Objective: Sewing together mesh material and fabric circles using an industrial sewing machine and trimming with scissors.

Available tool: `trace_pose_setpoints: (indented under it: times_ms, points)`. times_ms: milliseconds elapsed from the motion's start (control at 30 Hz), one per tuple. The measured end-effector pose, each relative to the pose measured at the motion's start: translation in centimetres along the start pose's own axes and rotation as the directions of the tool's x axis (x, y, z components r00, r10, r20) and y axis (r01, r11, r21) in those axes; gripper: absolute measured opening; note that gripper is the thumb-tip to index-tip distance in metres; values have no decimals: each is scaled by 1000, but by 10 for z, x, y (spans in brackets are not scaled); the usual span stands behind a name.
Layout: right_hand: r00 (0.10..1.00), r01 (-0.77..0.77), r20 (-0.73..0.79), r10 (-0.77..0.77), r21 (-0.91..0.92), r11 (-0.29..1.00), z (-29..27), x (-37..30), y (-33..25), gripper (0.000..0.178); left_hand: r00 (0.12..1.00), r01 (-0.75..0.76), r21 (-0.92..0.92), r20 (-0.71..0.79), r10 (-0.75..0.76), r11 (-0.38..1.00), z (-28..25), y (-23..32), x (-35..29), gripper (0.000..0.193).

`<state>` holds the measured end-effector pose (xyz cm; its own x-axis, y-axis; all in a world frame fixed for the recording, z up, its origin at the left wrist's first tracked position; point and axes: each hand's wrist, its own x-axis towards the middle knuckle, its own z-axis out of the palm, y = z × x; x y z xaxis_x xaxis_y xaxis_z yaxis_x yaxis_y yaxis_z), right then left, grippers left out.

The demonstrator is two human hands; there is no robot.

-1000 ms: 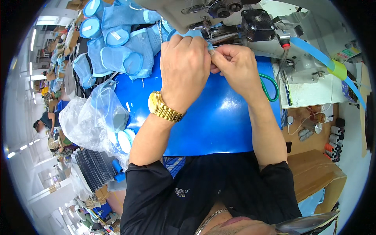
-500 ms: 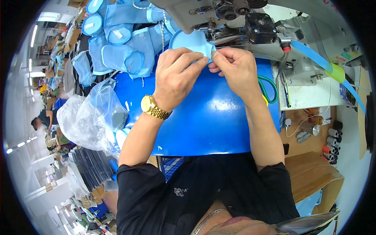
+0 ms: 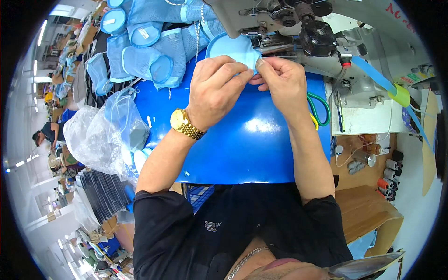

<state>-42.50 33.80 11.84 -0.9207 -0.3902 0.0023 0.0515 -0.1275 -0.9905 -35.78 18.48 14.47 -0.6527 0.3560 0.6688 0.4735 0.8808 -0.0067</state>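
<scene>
Just below the sewing machine (image 3: 280,18), a light-blue rounded fabric piece (image 3: 232,48) is held by its near edge between both hands. My left hand (image 3: 217,88) presses its fingertips together on that edge, and a gold watch sits on its wrist. Close beside it, my right hand (image 3: 281,84) pinches the piece's right corner between thumb and curled fingers. The fingertips of the two hands almost touch. The far side of the piece lies next to the machine's metal parts.
Blue mesh pouches (image 3: 144,60) with round ends are heaped at the far left. Clear plastic bags (image 3: 100,135) lie nearer on the left. Green-handled scissors (image 3: 321,108) rest right of my right hand on the blue tabletop (image 3: 242,154). Thread spools (image 3: 389,175) stand lower right.
The whole view has shifted slightly. Both hands keep their pinch on the fabric piece, and its right edge looks a little straighter between the fingers.
</scene>
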Motion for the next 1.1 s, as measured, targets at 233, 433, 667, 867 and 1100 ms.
trace_pose_setpoints:
  times_ms: [233, 433, 667, 867, 1100]
  points:
    - [1000, 15, -24, -14, 76, 997, -1, 0, 2, 24, 999, 33, -12, -36, -33, 999, 5, 6, 8, 23]
    - [1000, -12, 18, 9, 171, 985, -5, -5, 4, 22, 999, 28, -25, -41, -29, 999, 5, 9, 11, 21]
    - [1000, -13, 14, 11, 192, 981, -8, -7, 5, 23, 996, 78, 17, -49, -77, 997, 9, 12, 13, 21]
    - [1000, -20, 17, 18, 198, 980, -15, -9, 1, 23, 992, 106, 41, -68, -103, 994, 13, 17, 19, 21]
    - [959, 190, -217, -185, 1, 982, -74, -28, -15, 18, 985, 134, 86, -118, -124, 987, 13, 12, 15, 15]
